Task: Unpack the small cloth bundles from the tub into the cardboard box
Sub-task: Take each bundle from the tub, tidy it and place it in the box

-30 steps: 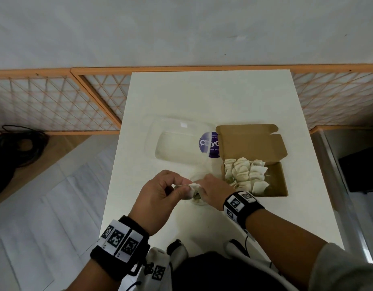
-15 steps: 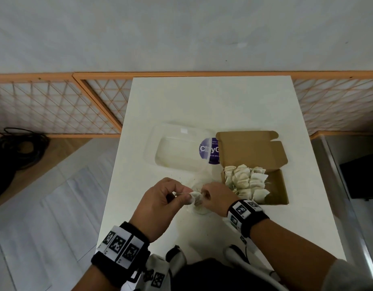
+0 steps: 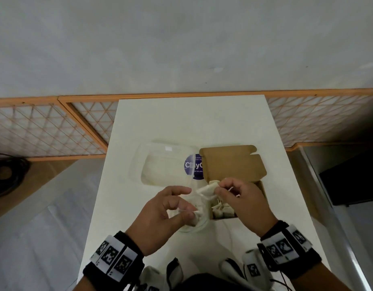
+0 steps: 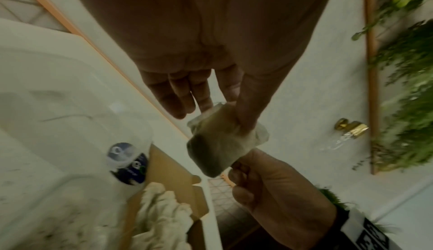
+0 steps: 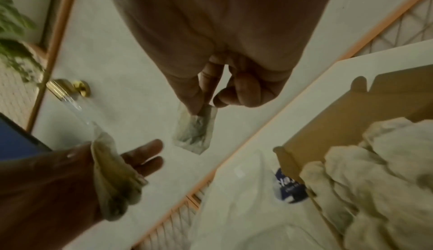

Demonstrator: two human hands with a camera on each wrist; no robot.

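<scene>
Two hands up over the desk, and it all comes down to where the box is from my right one. The clear tub sits at the middle of the desk, lid open, and I can't make out any bundles left inside it from up here. Just beside it on the right, touching its purple label, is the cardboard box, flap thrown back, with a heap of packed bundles showing past my knuckles.

My right hand hovers right above the near part of that box. Thumb and forefinger are clamped on one end of a small bundle, the other fingers curled out of the way. The bundle sticks out leftward from the pinch, its long axis running roughly across me, its free end over the box's left wall and almost at my left forefinger.

My left hand is lower and off to the left, above bare desk between me and the tub. Thumb and fingers there are closed on a pale scrap. Wrapper or another bundle? I can't tell.

So the right hand is the nearer one by far. I reckon the drop needs the bundle drawn a touch to the right and down, so its free end clears the wall and lands among the others rather than on the rim.
</scene>
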